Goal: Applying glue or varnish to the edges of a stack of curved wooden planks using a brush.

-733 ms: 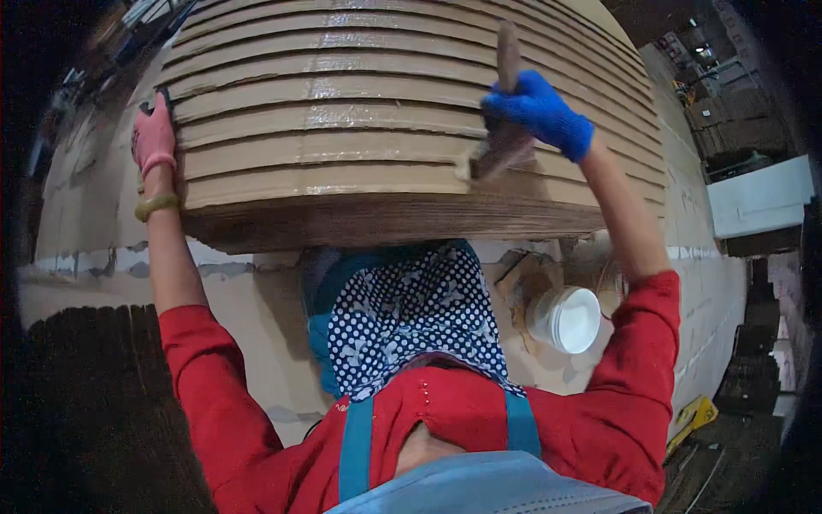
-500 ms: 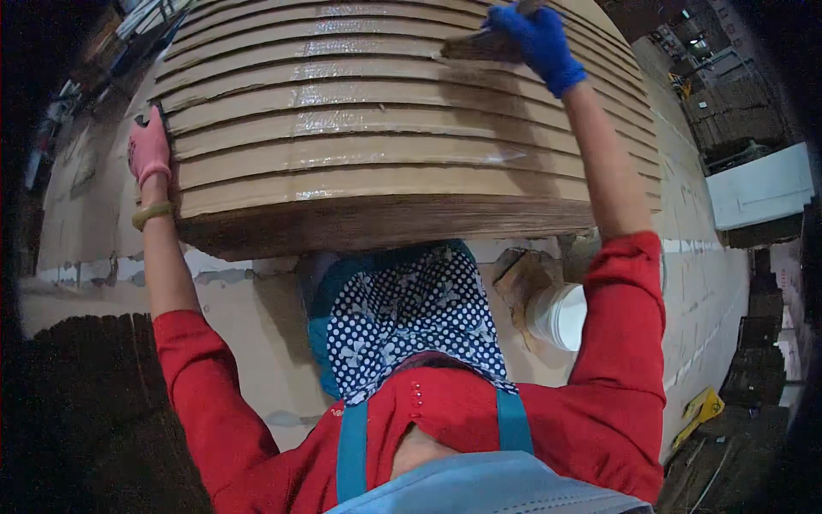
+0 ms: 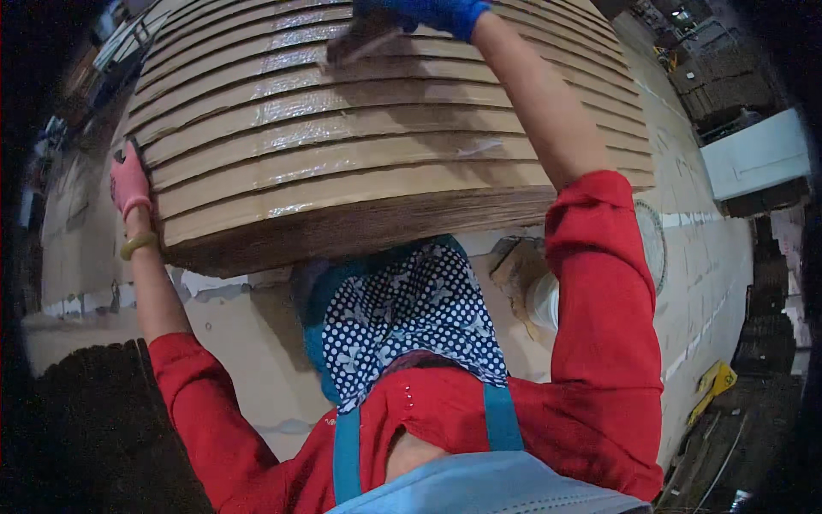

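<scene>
A large stack of overlapping brown cardboard sheets [image 3: 411, 128] lies in front of me, its layered edges stepped like shingles. A wet, shiny stripe [image 3: 282, 137] runs across the steps left of the middle. My right hand [image 3: 432, 15], in a blue glove, is closed around a wide flat brush [image 3: 364, 44]. The brush is blurred and sits on or just above the far steps, beside the shiny stripe. My left hand [image 3: 130, 177], in a pink glove with dark fingertips, rests open against the stack's left edge, its fingers partly hidden.
A white bucket [image 3: 545, 300] stands near the stack's front right, partly behind my right sleeve. Round and clear-looking, a container rim [image 3: 652, 244] shows beyond that sleeve. Farther right are a white box [image 3: 758, 163] and a yellow tool [image 3: 713, 390]. Dark stacked material [image 3: 90, 403] lies lower left.
My right hand has swept the brush leftward across the sheets, from the right part to the shiny stripe. My left hand stays at the stack's left edge; the view has shifted slightly.
</scene>
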The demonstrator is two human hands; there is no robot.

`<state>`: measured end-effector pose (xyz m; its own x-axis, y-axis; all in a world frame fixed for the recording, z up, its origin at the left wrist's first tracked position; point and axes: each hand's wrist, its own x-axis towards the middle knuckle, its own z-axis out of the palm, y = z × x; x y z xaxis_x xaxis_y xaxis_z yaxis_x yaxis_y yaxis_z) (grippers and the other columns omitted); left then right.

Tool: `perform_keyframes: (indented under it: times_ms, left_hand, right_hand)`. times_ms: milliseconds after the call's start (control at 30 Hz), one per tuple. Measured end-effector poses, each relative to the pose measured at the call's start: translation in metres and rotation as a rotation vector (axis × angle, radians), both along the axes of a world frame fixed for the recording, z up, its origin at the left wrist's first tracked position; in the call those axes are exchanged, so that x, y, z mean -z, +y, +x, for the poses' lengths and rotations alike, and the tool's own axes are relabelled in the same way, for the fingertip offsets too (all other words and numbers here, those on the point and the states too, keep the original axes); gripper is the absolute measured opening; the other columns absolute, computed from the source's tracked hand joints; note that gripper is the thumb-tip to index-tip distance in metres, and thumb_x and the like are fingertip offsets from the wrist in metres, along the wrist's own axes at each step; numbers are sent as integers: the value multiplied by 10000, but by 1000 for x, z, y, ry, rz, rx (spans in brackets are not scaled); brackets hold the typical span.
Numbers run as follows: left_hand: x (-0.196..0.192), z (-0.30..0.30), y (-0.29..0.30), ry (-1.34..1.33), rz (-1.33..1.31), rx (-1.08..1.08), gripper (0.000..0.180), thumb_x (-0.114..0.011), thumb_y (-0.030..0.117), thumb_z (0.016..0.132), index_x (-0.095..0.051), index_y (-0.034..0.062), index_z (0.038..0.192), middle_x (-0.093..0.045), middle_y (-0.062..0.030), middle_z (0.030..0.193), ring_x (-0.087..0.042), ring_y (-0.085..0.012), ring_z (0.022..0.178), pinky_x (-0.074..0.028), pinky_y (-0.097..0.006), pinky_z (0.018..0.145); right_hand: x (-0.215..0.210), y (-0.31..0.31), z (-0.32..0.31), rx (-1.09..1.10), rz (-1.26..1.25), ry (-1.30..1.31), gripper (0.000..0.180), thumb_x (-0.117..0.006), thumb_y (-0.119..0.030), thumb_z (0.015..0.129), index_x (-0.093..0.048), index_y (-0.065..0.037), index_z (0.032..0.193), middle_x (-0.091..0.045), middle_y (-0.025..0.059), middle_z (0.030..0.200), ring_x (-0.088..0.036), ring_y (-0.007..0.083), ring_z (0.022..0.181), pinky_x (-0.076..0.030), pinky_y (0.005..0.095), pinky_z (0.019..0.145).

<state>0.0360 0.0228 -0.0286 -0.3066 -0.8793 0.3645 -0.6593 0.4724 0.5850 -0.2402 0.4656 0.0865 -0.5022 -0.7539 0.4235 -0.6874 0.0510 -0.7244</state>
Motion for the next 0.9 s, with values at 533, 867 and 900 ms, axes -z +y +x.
perform_keyframes:
  times_ms: [533, 867, 900]
  left_hand:
    - [2, 3, -14, 63, -138, 87, 728, -481, 553, 817, -442, 0, 1288, -445, -198, 1320, -402, -338, 1235, -297, -376, 1023]
    - [-5, 6, -21, 35, -125, 36, 720, -502, 537, 811, -455, -15, 1271, -465, -200, 1303, -427, -350, 1212, -317, -389, 1006]
    - [-4, 6, -20, 45, -120, 44, 723, -501, 538, 810, -454, -18, 1270, -463, -203, 1303, -425, -352, 1214, -317, -389, 1007]
  right_hand:
    - [-14, 172, 7, 462, 47, 123, 163, -579, -161, 857, -578, -29, 762, -561, 11, 702, -519, 110, 660, -437, 285, 610]
    - [35, 260, 81, 279, -97, -276, 178, -585, -195, 842, -654, -32, 827, -621, 15, 716, -534, 87, 591, -434, 245, 531]
    - [25, 268, 82, 329, -102, -239, 181, -580, -196, 838, -657, -33, 848, -621, 16, 721, -517, 79, 571, -412, 230, 505]
